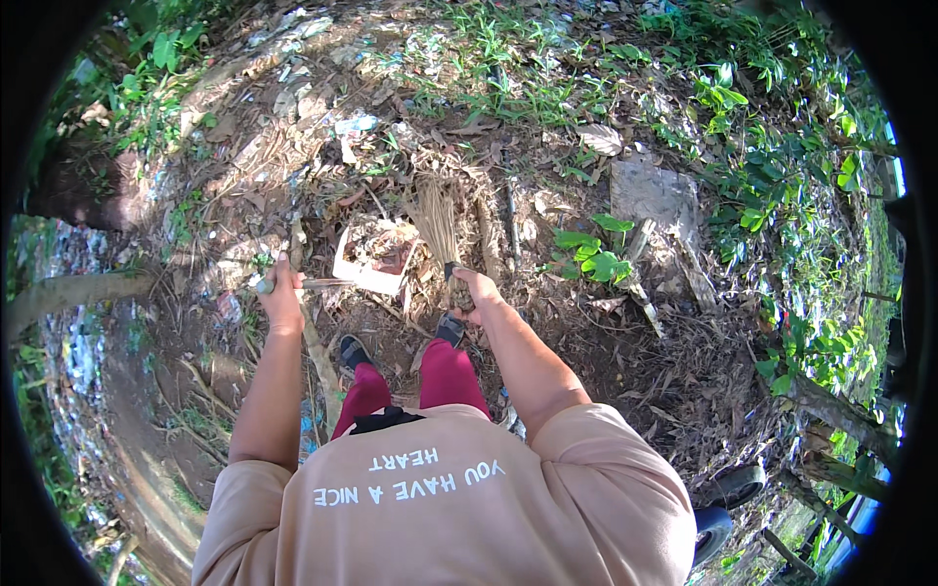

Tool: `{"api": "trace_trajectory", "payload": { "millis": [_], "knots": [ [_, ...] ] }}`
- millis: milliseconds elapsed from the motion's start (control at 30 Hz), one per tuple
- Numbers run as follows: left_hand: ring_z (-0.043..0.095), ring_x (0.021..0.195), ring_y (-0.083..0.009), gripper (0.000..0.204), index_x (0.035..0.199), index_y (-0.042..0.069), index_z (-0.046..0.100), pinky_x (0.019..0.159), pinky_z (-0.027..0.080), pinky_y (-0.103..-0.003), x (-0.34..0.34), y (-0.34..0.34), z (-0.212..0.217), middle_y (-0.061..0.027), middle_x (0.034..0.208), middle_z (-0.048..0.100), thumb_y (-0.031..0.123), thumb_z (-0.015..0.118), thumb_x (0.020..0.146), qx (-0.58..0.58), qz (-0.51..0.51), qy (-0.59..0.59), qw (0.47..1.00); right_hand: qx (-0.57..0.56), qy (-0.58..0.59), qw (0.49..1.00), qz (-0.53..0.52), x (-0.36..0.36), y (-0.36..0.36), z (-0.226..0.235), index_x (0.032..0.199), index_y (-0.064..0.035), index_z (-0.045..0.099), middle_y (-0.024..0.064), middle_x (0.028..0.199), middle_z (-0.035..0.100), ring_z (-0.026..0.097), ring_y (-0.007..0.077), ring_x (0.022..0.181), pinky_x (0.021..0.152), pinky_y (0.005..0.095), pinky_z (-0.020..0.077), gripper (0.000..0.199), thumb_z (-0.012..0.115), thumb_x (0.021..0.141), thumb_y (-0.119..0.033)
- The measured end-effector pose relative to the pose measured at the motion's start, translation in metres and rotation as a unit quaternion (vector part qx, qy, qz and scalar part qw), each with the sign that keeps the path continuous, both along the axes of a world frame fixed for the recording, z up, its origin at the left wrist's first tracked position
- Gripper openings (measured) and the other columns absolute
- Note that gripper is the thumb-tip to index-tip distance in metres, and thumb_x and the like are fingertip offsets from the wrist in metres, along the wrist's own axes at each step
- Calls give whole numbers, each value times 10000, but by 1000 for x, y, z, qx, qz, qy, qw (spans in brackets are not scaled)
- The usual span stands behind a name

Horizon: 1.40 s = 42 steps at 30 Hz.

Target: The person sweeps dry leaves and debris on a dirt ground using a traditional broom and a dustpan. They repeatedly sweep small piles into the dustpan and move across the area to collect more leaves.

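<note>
My left hand (282, 295) is closed around the handle of a dustpan (375, 280), whose pale edge lies low against the ground in front of my feet. Dry leaves and bits of litter show inside its rim. In my right hand (476, 293) is a stick broom (436, 223), gripped near its dark binding. Its bristles spread away from me over the leaf litter, just right of the dustpan. How firmly the bristle tips press on the ground I cannot tell.
Brown leaves and scraps cover the dirt. A flat grey slab (657, 195) lies to the right, beside a small green plant (594, 256). Branches (845, 415) and dark tires (735, 485) are at the lower right. A log (83, 293) reaches in from the left.
</note>
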<state>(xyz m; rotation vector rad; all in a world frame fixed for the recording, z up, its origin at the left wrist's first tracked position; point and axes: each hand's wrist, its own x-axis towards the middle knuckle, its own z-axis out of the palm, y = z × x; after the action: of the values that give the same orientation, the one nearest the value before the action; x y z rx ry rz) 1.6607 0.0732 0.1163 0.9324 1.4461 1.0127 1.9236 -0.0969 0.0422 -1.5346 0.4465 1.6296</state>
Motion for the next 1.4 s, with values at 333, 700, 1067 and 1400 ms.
{"api": "trace_trajectory", "payload": {
  "millis": [333,700,1067,1400],
  "knots": [
    [416,450,-72,305,629,39,514,421,298,-220,-105,53,0,-20,521,499,252,587,835,-27,-14,-9,1000,-23,89,988,-124,-141,-101,58,915,-123,485,65,641,511,548,213,519,363,292,374,189,515,828,-288],
    [422,462,-63,250,663,36,547,427,312,-214,-163,69,-2,-31,556,530,223,596,821,13,-34,-6,999,30,60,991,-119,-169,47,-2,928,-88,526,75,651,543,515,212,500,346,286,372,229,569,758,-235],
    [511,555,-92,241,672,78,513,490,373,-246,-149,86,-8,-2,559,497,255,576,823,-53,-43,-1,998,-19,-28,996,-82,-178,-57,20,984,-142,541,81,707,560,563,206,571,431,332,423,226,557,781,-239],
    [481,503,-87,297,595,41,510,466,348,-221,-102,76,-9,-29,533,508,214,585,825,-35,5,6,999,59,121,977,-168,-92,95,-34,872,-138,462,72,723,504,521,212,573,367,258,317,177,567,751,-214]
  ]
}}
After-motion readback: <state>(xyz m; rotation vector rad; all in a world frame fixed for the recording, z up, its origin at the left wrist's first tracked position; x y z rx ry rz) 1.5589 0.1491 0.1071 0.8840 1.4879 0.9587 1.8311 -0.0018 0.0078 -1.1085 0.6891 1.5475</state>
